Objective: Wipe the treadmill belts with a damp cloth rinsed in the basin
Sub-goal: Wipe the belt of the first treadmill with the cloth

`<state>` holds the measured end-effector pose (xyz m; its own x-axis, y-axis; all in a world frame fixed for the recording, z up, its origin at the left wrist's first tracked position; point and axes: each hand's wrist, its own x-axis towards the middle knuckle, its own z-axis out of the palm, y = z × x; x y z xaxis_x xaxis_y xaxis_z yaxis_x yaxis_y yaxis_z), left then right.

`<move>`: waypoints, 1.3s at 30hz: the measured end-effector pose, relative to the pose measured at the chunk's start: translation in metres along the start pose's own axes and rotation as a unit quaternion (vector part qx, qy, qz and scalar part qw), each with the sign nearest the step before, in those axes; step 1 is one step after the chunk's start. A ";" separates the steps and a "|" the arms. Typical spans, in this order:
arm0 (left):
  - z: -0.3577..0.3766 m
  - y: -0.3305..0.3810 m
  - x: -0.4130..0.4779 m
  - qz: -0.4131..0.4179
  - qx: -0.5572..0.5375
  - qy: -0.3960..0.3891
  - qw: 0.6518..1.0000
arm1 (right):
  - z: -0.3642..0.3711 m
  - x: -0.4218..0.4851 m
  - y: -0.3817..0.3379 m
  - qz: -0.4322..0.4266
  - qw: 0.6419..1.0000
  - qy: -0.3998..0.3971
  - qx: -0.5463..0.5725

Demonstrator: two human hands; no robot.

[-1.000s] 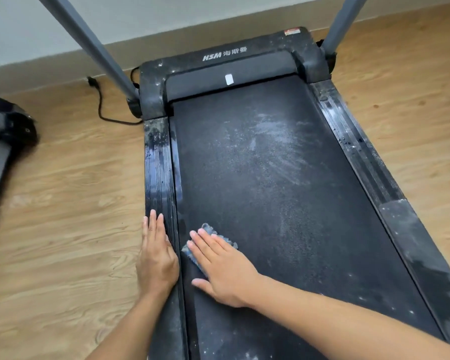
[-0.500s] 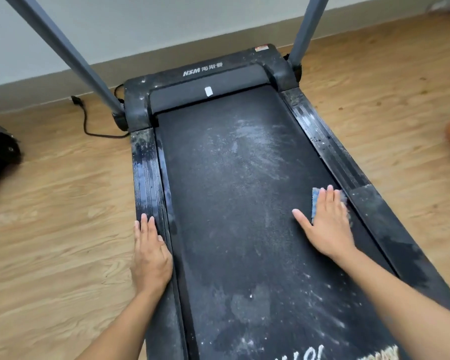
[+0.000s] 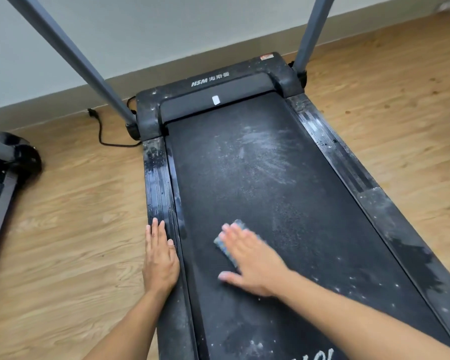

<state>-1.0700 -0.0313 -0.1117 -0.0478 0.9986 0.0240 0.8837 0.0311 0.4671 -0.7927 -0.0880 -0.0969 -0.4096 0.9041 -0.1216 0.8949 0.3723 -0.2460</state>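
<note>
Pressing cloth flat onto belt, near its left edge, with right hand, fingers extended and blurred. Resting left hand palm-down, fingers straight, on side rail.

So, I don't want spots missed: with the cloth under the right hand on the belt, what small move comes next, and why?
Probably slide the right hand, pressed flat on the cloth, forward up the belt toward the whitish dust patch. That smear lies ahead of the cloth and looks unwiped, while the left hand rests flat on the side rail as a brace.
</note>
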 end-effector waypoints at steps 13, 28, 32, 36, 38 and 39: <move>-0.003 0.007 0.000 -0.013 0.010 -0.023 1.000 | -0.028 -0.074 0.095 0.405 0.907 0.069 0.090; -0.005 -0.007 0.009 0.029 -0.010 -0.072 0.997 | 0.004 -0.020 -0.053 -0.143 0.989 -0.003 -0.037; -0.005 -0.007 0.015 0.023 0.004 -0.106 0.994 | -0.052 -0.056 -0.005 -0.098 0.991 -0.088 0.010; -0.037 0.012 0.028 -0.010 0.129 -0.225 0.966 | -0.144 -0.092 0.015 0.046 0.989 -0.125 0.060; -0.064 0.044 0.031 -0.040 0.216 -0.306 0.927 | -0.196 -0.095 0.014 0.070 0.989 -0.108 0.073; -0.080 0.072 0.028 -0.041 0.219 -0.343 0.913 | -0.225 -0.094 0.009 0.076 0.989 -0.096 0.081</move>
<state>-1.0450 -0.0044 -0.0068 0.0470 0.7800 -0.6240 0.9988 -0.0277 0.0405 -0.7060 -0.1229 0.1285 -0.3126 0.8846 -0.3461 0.9150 0.1825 -0.3599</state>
